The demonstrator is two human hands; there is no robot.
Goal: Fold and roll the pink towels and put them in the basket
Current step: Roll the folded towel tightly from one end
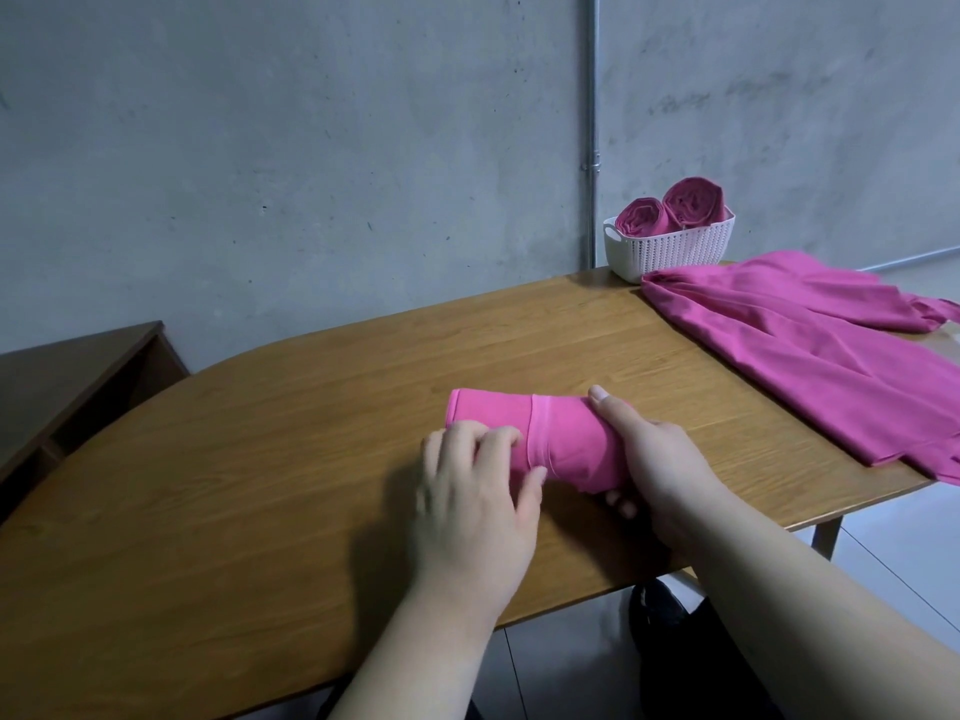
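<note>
The rolled pink towel point(545, 439) on the table point(249, 491) near us looks soft, light and ready to spring loose, so our left grip point(478, 491) curls over its near side and our right grip point(660, 459) wraps its right end, best clasped whole toward the basket point(675, 249).

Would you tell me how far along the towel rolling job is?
Done: two rolled pink towels stand in the white woven plastic basket. In hand: the left hand and right hand grip a third pink towel roll on the brown wooden table, not yet basketed. Left: the loose pink towels spread at the table's right end need folding, rolling and placing.
</note>
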